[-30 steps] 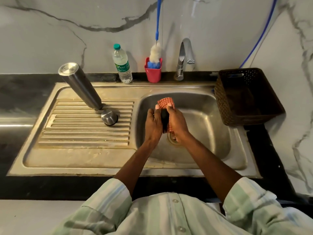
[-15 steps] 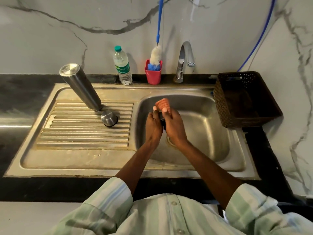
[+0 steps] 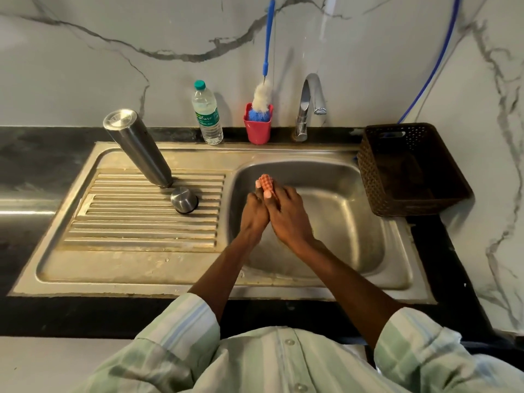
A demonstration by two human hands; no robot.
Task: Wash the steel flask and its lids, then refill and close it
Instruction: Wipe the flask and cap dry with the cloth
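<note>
The steel flask (image 3: 139,148) stands upside down and tilted on the drainboard (image 3: 136,231). Its steel cap (image 3: 183,199) lies upside down beside the flask's mouth. Over the sink basin (image 3: 348,199) my left hand (image 3: 253,212) and my right hand (image 3: 287,215) press together. An orange checked scrub pad (image 3: 267,182) sticks out from between the fingertips, and my right hand grips it. The small dark inner lid seen earlier in my left hand is now hidden between the two hands.
A water bottle (image 3: 206,114), a red cup (image 3: 257,128) with a bottle brush (image 3: 262,96) and the tap (image 3: 309,103) line the back edge. No water runs from the tap. A brown woven basket (image 3: 411,171) sits right of the basin.
My hands have closed tighter together. The scrub pad is bunched smaller between the fingertips, and the dark lid that showed between the hands is now covered.
</note>
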